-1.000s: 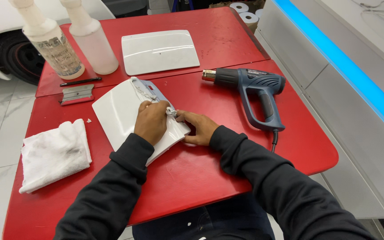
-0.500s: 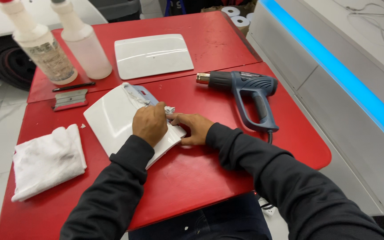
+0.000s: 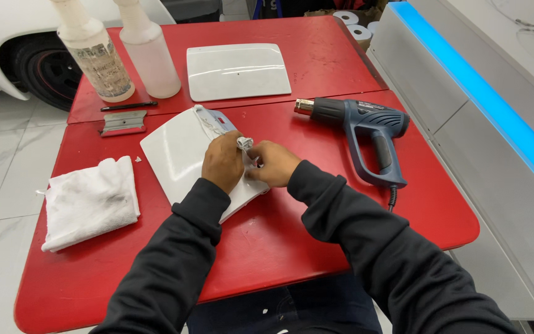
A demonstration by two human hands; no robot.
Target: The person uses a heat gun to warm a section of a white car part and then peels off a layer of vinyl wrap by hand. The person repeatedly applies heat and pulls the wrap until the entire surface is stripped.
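Note:
A white curved panel (image 3: 174, 151) lies tilted on the red table (image 3: 279, 235), with clear film (image 3: 214, 120) partly lifted along its right edge. My left hand (image 3: 222, 162) presses down on the panel's right side. My right hand (image 3: 271, 163) sits just beside it, fingers pinched on a crumpled strip of the film (image 3: 244, 143) at the panel's edge. Both hands touch near the edge.
A blue heat gun (image 3: 366, 133) lies to the right. A second white panel (image 3: 237, 71) rests at the back, beside two spray bottles (image 3: 97, 52). A scraper (image 3: 123, 122), a thin black tool (image 3: 128, 106) and a white cloth (image 3: 88, 201) are on the left.
Both hands stay at the panel's right edge, with the right hand still gripping the film. The view has shifted slightly.

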